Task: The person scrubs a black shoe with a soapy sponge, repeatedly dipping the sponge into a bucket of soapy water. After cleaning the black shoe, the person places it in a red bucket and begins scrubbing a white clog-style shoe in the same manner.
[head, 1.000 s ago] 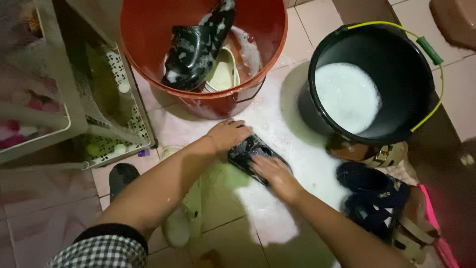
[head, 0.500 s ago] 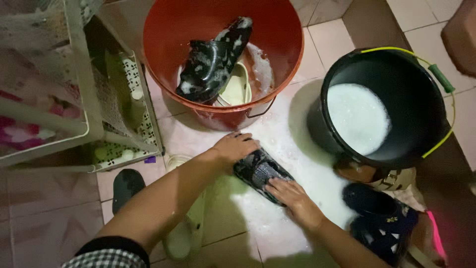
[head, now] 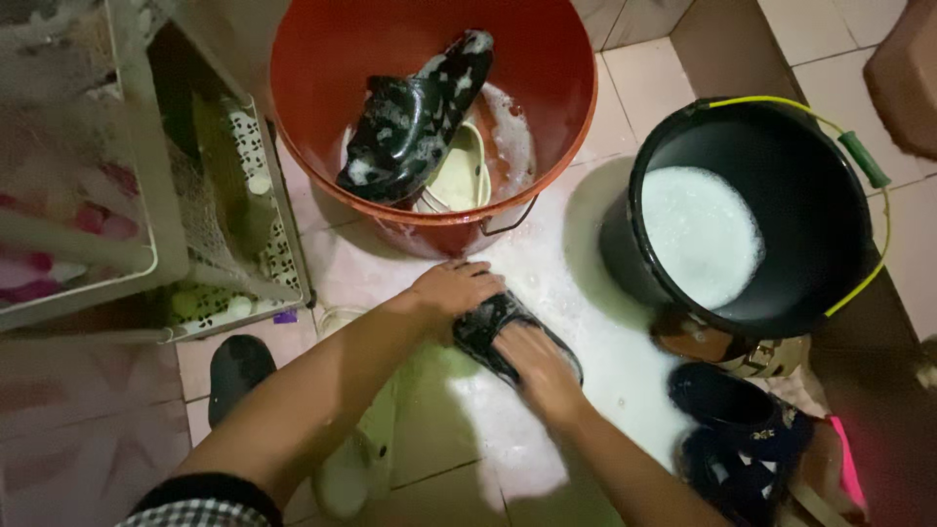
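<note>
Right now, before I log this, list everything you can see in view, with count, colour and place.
dark slipper: 1, black, soapy, on the floor under both hands
red bucket: 1, top centre, holding a black shoe and a cream slipper
black bucket: 1, yellow handle, right, foamy water inside
navy shoes: 2, lower right
tan sandal: 1, beside the black bucket's base
pale green slipper: 1, bottom centre
rack: 1, whitish, left
left hand: on the slipper's top end
right hand: pressed on the slipper

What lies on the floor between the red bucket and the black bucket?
In the head view, only wet tile covered with white suds lies between the red bucket and the black bucket; no shoe or other thing sits there.
</note>
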